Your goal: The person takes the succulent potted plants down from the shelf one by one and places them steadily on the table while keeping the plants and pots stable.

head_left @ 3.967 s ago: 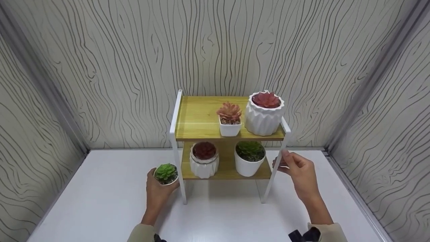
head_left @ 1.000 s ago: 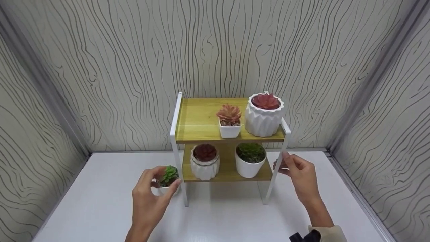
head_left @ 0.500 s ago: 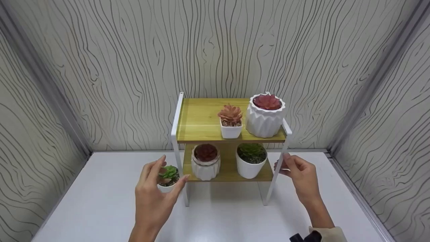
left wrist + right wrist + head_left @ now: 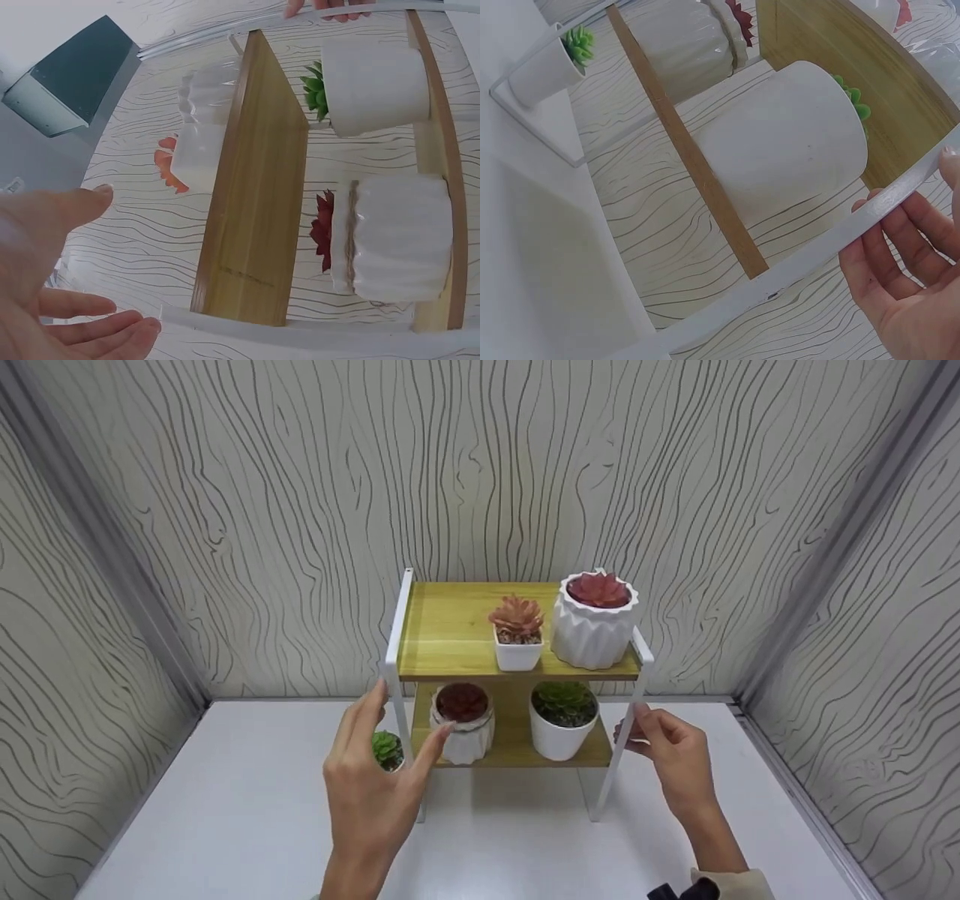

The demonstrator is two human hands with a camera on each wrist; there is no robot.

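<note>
My left hand [image 4: 375, 795] is raised before the left side of a two-tier plant stand [image 4: 442, 634], thumb and fingers spread and nothing held. Partly hidden behind it, a small green succulent [image 4: 387, 748] in a white pot [image 4: 547, 75] stands on the table. My right hand [image 4: 679, 769] holds the stand's white right front post [image 4: 810, 251] between thumb and fingers. On the top board are a pink succulent [image 4: 517, 615] in a square pot and a red succulent [image 4: 598, 590] in a ridged pot. Below sit a dark red succulent [image 4: 461, 701] and a green succulent [image 4: 562, 705].
The stand rests on a white table [image 4: 247, 810]. A wood-grain patterned panel [image 4: 480, 472] rises close behind it, and similar panels flank both sides. A dark box-like object [image 4: 79, 71] appears in the left wrist view's upper left.
My left hand has let go of the small green succulent's pot, leaving it on the table, and moved up and right with fingers spread. My right hand stays at the post.
</note>
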